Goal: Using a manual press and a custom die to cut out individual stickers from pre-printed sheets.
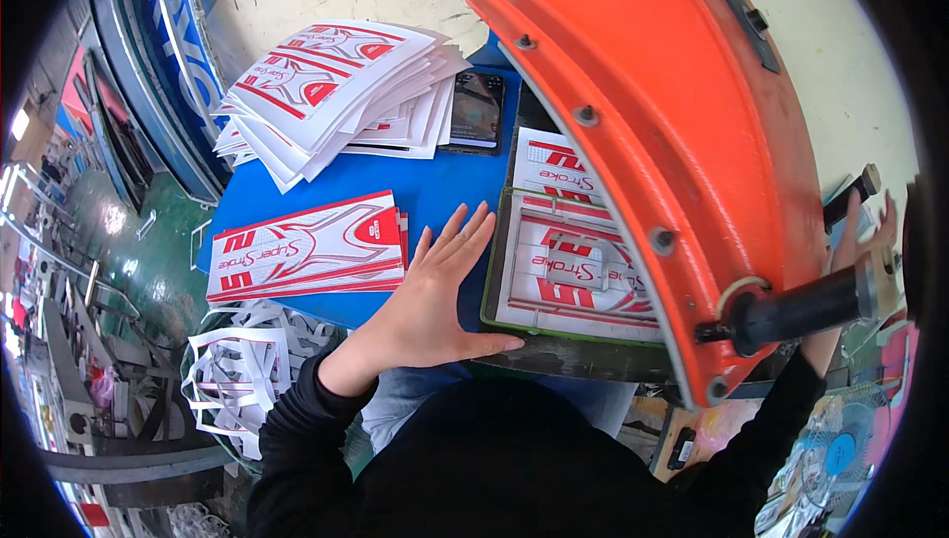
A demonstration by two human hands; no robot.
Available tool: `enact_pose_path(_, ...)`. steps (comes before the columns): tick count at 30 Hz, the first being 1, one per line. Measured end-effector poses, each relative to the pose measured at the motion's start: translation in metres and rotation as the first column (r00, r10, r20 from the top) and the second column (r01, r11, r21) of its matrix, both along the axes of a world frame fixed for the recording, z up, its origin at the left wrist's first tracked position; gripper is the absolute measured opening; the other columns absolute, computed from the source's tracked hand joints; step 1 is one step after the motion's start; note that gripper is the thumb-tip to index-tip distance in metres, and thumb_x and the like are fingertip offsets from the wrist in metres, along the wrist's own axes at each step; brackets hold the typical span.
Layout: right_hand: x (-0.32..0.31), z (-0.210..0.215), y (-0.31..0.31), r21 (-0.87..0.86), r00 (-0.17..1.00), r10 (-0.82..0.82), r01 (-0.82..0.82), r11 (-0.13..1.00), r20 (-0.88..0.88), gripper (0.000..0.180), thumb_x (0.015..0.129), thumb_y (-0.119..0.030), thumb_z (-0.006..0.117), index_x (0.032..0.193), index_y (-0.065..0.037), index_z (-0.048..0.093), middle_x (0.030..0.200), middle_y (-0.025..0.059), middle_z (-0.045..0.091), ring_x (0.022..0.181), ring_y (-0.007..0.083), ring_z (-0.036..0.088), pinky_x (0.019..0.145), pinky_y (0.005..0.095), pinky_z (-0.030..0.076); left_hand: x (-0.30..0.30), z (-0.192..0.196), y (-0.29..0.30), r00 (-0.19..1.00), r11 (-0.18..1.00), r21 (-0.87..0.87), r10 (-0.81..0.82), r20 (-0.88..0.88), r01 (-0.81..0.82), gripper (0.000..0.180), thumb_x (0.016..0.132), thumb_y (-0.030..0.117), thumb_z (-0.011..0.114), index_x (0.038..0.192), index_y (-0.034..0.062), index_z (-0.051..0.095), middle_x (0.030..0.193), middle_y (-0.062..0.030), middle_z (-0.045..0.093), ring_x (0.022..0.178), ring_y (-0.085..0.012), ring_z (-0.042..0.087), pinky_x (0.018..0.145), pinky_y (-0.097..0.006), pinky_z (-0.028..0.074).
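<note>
My left hand (435, 291) is open, fingers spread and holding nothing, at the left edge of a green-rimmed cutting die (491, 271). Its thumb points at the die's near corner; whether it touches is hard to tell. Within the die lies a red-and-white printed sheet (554, 286), partly covered by the orange press arm (682, 133). At far right my right hand (862, 232) is partly hidden behind the press's black handle (801, 321), its visible fingers stretched out. A second black handle (852, 197) is close to it. Left of my left hand sits a stack of cut printed pieces (306, 247).
A taller pile of uncut printed sheets (336, 83) stands behind on the blue table surface (415, 177). A phone (476, 113) lies beside it. Below the table's left edge, a container holds white paper offcut frames (242, 370). A fan (838, 451) stands at the lower right.
</note>
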State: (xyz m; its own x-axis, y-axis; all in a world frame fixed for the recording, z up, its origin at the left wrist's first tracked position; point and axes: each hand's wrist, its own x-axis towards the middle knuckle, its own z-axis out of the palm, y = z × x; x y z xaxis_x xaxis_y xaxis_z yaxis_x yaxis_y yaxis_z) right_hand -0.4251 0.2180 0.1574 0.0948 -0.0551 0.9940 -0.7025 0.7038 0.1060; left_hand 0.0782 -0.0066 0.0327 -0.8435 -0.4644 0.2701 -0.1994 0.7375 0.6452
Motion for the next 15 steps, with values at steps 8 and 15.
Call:
enact_pose_path(8, 0.109, -0.013, 0.026, -0.623, -0.485, 0.698, -0.779, -0.070, 0.527, 0.081, 0.099, -0.062, 0.042, 0.139, 0.008, 0.046, 0.134, 0.0202, 0.052, 0.122, 0.0289, 0.054, 0.110, 0.0383, 0.036, 0.000, 0.002, -0.001, 0.999, 0.998, 0.048, 0.031, -0.007, -0.031, 0.117, 0.065, 0.036, 0.094, 0.156, 0.0006, 0.029, 0.162, -0.0219, 0.030, 0.153, -0.0410, 0.020, 0.120, -0.063, 0.014)
enact_pose_path(15, 0.001, -0.020, 0.030, -0.730, -0.292, 0.808, -0.643, 0.232, 0.513, 0.017, 0.105, -0.018, 0.051, 0.102, -0.002, 0.054, 0.081, 0.0039, 0.049, 0.076, 0.0136, 0.048, 0.076, 0.0291, 0.040, -0.002, 0.006, -0.001, 0.998, 0.999, 0.017, 0.049, 0.026, -0.050, 0.115, 0.064, 0.038, 0.094, 0.155, -0.0004, 0.034, 0.161, -0.0211, 0.034, 0.151, -0.0417, 0.025, 0.119, -0.064, 0.016)
